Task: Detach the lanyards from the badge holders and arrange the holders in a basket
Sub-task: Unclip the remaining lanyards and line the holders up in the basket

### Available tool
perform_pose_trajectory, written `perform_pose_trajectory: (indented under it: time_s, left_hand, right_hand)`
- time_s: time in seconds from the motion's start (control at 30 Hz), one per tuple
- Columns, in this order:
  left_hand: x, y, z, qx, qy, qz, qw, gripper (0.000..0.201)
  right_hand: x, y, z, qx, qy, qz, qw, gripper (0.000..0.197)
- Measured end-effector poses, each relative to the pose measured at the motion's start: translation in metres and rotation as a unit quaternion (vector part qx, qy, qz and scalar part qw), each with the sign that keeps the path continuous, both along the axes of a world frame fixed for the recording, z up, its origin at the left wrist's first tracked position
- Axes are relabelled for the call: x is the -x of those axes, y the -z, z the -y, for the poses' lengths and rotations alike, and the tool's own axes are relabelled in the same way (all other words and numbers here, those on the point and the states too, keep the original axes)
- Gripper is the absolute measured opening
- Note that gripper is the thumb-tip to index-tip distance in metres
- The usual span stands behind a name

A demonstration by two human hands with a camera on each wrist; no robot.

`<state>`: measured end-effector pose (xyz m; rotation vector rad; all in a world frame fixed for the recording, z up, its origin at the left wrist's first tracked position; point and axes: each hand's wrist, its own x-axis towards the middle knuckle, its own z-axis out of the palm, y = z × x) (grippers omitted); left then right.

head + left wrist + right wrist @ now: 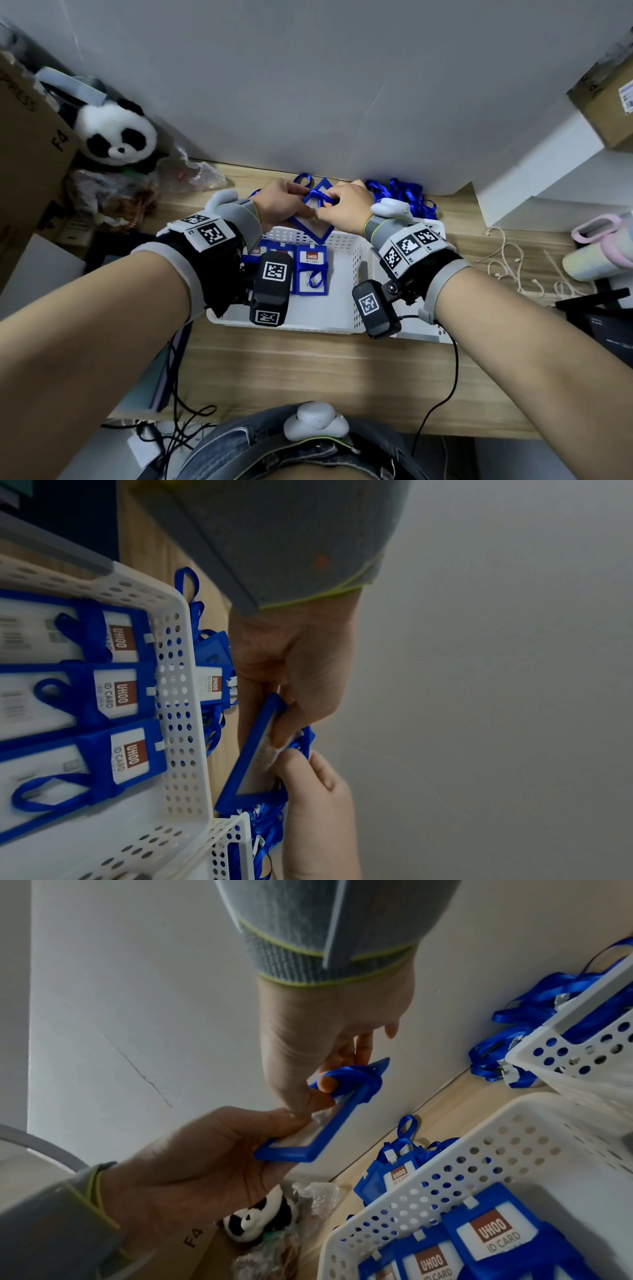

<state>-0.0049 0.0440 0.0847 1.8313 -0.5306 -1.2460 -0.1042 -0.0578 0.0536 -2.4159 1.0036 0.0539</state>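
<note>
I hold one blue badge holder (313, 224) tilted above the far rim of the white perforated basket (342, 240). My left hand (294, 202) grips the holder's frame (318, 1139) by its lower edge. My right hand (330, 205) works at the top slot, with a finger hooked through the blue lanyard loop (346, 1074) knotted there and the thumb beside it. Three holders marked "UHOO ID CARD" (310, 270) lie flat in the basket, short blue loops on them. The left wrist view shows the held holder (253, 756) edge-on between both hands.
More holders with lanyards (394, 1175) lie on the wooden table behind the basket by the wall. A second white basket (428, 233) at the right stands by a heap of blue lanyards (400, 195). A panda toy (116, 133), plastic bags and cardboard boxes crowd the left; cords and a pink bottle lie at right.
</note>
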Motion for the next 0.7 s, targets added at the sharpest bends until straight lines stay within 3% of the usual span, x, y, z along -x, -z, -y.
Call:
perform_pose_trajectory:
  time_s: [0.13,0.27,0.33,0.43,0.57,0.7]
  left_hand:
    - [0.0006,-0.0044,0.0019,-0.013,0.008,-0.015,1.000,0.047]
    - [0.0001,-0.0086,0.0020,-0.029,0.012,-0.030,0.999,0.048]
    - [-0.0001,-0.0085,0.0014,-0.030,0.012,-0.028,0.999,0.049]
    - [-0.0021,-0.0053,-0.0001,-0.034,0.005,-0.011,0.999,0.049]
    - [-0.0044,-0.0007,-0.0022,-0.041,-0.011,-0.004,0.999,0.047]
    - [-0.0063,-0.0018,-0.0023,-0.035,-0.019,-0.003,0.999,0.046]
  right_hand:
    - [0.0009,0.0021,-0.0007,-0.004,0.035,0.028,0.999,0.049]
    - [0.0000,0.0031,-0.0036,-0.026,0.051,0.056,0.997,0.054]
    - [0.0010,0.0066,-0.0029,-0.040,0.058,0.072,0.995,0.048]
    - [0.0018,0.0101,-0.0031,-0.051,0.052,0.082,0.994,0.013]
    - [0.0021,0.0100,-0.0018,-0.090,0.062,0.114,0.987,0.034]
    - [0.0010,0.0094,-0.0047,-0.108,0.069,0.151,0.980,0.022]
